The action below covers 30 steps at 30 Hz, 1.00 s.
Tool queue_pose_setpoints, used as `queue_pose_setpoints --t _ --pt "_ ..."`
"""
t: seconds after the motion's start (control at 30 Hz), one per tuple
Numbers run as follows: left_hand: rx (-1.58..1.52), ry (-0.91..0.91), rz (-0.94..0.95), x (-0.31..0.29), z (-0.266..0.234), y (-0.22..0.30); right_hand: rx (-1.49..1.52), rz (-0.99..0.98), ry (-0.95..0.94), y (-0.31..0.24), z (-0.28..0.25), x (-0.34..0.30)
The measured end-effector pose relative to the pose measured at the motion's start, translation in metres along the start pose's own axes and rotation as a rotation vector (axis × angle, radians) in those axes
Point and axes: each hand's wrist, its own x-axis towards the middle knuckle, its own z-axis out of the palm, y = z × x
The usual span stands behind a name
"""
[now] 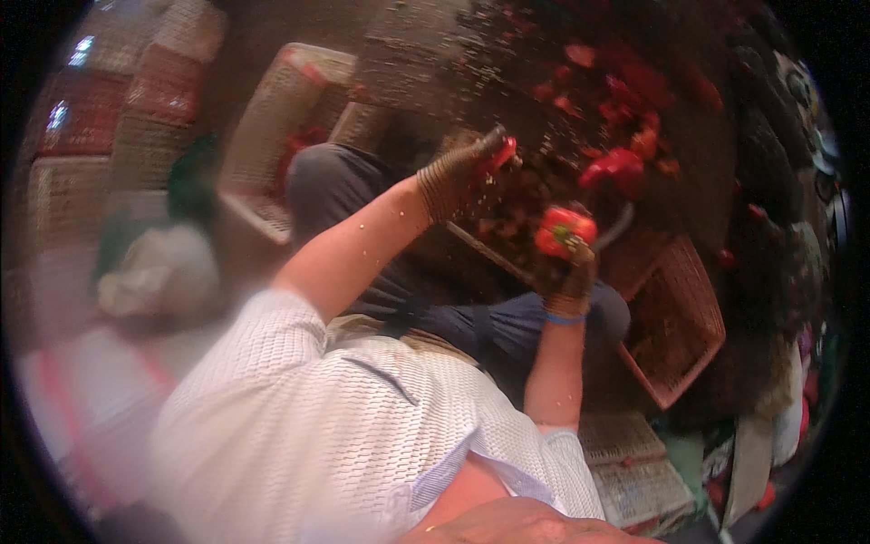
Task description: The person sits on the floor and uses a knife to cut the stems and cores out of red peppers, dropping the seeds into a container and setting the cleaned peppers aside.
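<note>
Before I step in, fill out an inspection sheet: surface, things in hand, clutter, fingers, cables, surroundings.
Surface: dark brown ground; pale seeds scattered ahead.
Things in hand: orange-red pepper, green stem end showing; red piece, shape blurred.
Clutter: loose red scraps ahead to the right; a darker red pepper nearer.
Fingers: left hand, gloved, grips the red piece; right hand, gloved, holds the orange-red pepper.
Cables: nothing seen.
Surroundings: white crate on the left with something red inside; reddish crate on the right; stacked crates and pale bag farther left.
</note>
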Motion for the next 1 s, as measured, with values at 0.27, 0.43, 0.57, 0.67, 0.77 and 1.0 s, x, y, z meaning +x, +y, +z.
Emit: queue_pose_setpoints --t 0.27,0.43,0.57,0.67,0.77,1.0 --pt "0.659 0.601 0.534 -0.169 -0.165 0.158 0.919 0.389 -0.175 -0.077 0.034 0.02" --pt "1.874 1.175 0.194 -0.201 -0.243 0.174 0.479 0.341 -0.114 -0.056 0.039 0.014" --pt "1.525 0.517 0.431 -0.162 -0.143 0.118 0.757 0.511 -0.12 -0.064 0.045 0.018" --pt "1.164 0.07 0.342 -0.119 -0.032 0.065 0.738 0.419 -0.132 -0.057 0.051 0.023" --pt "1.059 -0.239 0.439 -0.062 0.012 0.021 0.665 0.379 -0.131 -0.05 0.049 0.027" --pt "1.684 -0.387 0.332 -0.004 0.056 0.003 0.419 0.348 0.047 -0.037 0.04 0.02"
